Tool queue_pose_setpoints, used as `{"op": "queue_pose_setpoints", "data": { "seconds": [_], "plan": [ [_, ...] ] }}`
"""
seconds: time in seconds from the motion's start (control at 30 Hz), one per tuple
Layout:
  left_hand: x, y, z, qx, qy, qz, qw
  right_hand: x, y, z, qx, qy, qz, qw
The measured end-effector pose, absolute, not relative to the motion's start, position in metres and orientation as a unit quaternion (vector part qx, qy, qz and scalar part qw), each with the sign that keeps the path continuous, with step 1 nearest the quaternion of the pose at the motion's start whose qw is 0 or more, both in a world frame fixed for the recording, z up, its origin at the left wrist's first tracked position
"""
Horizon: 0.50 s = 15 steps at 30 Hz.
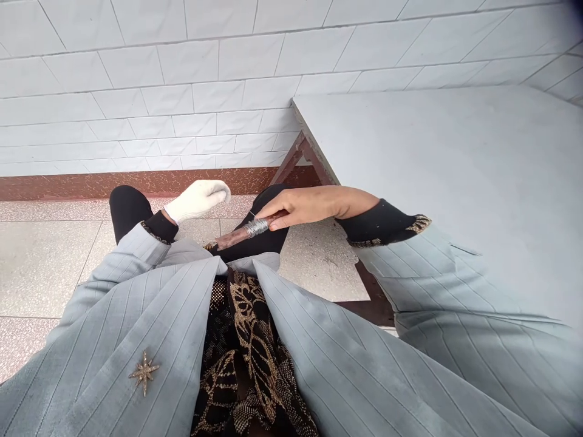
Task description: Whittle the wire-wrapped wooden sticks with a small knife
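My right hand (296, 206) is bare and closed around one end of a brown wooden stick (232, 238). Silvery wire (256, 227) is wound round the stick just beside my fingers, and a short thin end pokes up near the fingertips. The stick slants down toward my lap, over my dark trouser leg; its far end is darker and partly hidden by my jacket. My left hand (198, 199), in a white knitted glove, hovers apart from the stick to the left, its fingers curled in with the thumb against them. Whatever it may hold is hidden.
A pale board tabletop (437, 139) on reddish-brown legs (291, 159) stands close on my right, under my right sleeve. Ahead rises a white tiled wall (182, 79) with a reddish-brown skirting (68, 187). Speckled floor tiles (45, 255) lie below.
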<state>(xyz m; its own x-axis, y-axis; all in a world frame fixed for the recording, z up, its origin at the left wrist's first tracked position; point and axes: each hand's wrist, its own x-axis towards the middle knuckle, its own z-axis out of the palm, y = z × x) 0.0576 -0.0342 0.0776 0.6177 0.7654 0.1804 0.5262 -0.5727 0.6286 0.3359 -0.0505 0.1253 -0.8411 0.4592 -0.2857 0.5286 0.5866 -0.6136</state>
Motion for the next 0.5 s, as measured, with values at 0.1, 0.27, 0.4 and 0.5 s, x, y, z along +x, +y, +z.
{"op": "queue_pose_setpoints", "data": {
  "seconds": [0.1, 0.27, 0.4, 0.5],
  "plan": [
    [0.061, -0.031, 0.061, 0.781, 0.361, 0.265, 0.435, 0.327, -0.056, 0.131, 0.31, 0.846, -0.404, -0.155],
    [0.077, -0.042, 0.045, 0.653, 0.222, 0.268, 0.673, 0.313, -0.053, 0.116, 0.43, 0.683, -0.394, -0.44],
    [0.084, -0.048, 0.037, 0.599, 0.178, 0.247, 0.74, 0.31, -0.046, 0.107, 0.435, 0.578, -0.496, -0.48],
    [0.083, -0.05, 0.031, 0.584, 0.164, 0.255, 0.753, 0.313, -0.043, 0.11, 0.414, 0.495, -0.553, -0.527]
  ]
}}
